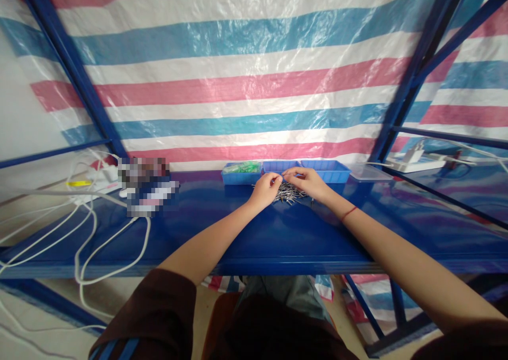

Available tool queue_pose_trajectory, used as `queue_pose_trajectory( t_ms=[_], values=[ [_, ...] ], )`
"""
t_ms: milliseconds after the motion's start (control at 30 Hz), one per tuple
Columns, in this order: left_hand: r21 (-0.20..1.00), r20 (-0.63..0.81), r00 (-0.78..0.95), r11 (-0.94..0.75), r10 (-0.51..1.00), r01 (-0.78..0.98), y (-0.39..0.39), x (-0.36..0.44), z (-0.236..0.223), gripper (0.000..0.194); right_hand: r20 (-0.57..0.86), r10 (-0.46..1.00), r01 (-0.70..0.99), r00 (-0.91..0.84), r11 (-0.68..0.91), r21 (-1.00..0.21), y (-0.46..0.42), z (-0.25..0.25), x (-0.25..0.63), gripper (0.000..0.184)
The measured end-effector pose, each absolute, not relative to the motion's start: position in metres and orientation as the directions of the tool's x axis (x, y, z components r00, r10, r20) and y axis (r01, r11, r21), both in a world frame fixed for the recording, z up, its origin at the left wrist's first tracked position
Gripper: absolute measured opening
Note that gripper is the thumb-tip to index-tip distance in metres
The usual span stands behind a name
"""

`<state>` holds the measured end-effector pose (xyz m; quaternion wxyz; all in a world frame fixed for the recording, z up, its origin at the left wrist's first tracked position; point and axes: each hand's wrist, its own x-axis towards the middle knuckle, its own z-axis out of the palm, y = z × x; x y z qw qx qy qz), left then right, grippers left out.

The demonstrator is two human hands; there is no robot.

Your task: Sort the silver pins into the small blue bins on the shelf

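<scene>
I see my left hand [265, 189] and right hand [311, 182] close together by piled thin metal pieces [289, 194]; fingers [294, 180] bent, whether gripping anything I cannot tell.

Glossy plastic sheet [254, 87]: horizontal red, white and blue stripes. Flat metal tabletop [257, 243]: dark blue. Open rectangular plastic bins [335, 177]: lighter blue; leftmost contents [246, 167]: green. Slender metal pins [289, 193]: silver, dark-flecked. Thin wrist cord [348, 213]: red. Short fabric sleeve [154, 309]: dark brown, blue-striped
</scene>
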<state>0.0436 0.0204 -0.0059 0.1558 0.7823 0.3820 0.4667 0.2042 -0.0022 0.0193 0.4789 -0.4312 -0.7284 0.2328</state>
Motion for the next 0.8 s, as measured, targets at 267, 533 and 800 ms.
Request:
queue_pose_trajectory(
  t_ms=[267,533,800],
  values=[
    [0.665,0.594,0.269,-0.651,0.758,0.367,0.0179,0.0461,-0.007,0.016,0.519,0.843,0.35,-0.138,0.532,-0.771,-0.0059,0.0218,0.1993,0.032],
    [0.638,0.635,0.285,-0.695,0.718,0.33,0.0191,0.0456,-0.0089,0.014,0.56,0.819,0.344,-0.125,0.565,-0.75,-0.0032,0.0197,0.2005,0.035],
    [0.612,0.701,0.15,-0.696,0.697,0.375,0.0135,0.0425,-0.0018,0.009,0.561,0.821,0.403,-0.109,0.552,-0.73,-0.0007,0.0199,0.2037,0.035]
  ],
)
